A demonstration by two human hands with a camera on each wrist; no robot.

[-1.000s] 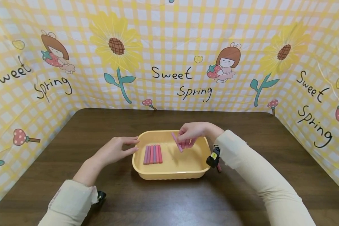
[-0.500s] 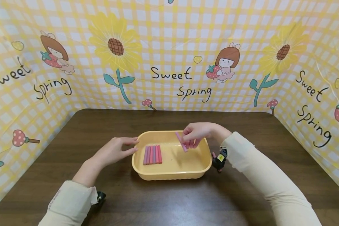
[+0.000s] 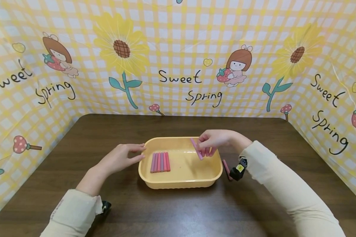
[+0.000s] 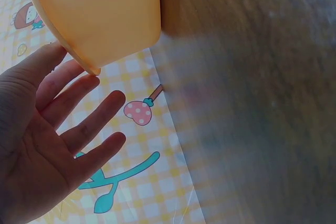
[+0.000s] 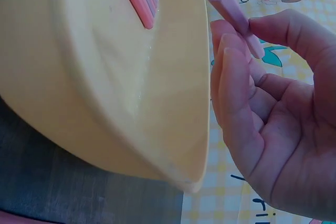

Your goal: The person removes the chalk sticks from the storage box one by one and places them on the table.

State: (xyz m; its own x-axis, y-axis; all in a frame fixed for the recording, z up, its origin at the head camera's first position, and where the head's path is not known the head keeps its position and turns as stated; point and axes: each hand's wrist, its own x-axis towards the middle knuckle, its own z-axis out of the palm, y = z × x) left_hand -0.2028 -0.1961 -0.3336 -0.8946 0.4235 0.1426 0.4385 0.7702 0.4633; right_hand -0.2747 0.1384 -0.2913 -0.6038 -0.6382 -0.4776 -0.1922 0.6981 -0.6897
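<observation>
A shallow yellow plastic tray (image 3: 180, 181) stands on the table. Lying side by side in its left half is a row of pink and purple sticks (image 3: 160, 162). Over the tray's right part, my right hand (image 3: 212, 142) pinches a lilac stick (image 3: 196, 148) between thumb and fingers, tilted and raised off the tray floor. In the right wrist view, this lilac stick (image 5: 231, 9) shows a six-sided end. My left hand (image 3: 123, 157) touches the tray's left rim with its fingertips, the fingers loosely extended and spread in the left wrist view.
One pink stick (image 3: 227, 170) lies on the dark wooden table (image 3: 166, 214) just right of the tray, partly behind the right wrist camera (image 3: 238, 169). A yellow checked cloth (image 3: 178, 42) with printed flowers rises behind and at both sides.
My right hand has moved to the right over the tray, carrying the lilac stick. The pink stick on the table has come more into view. The left hand has stayed at the rim.
</observation>
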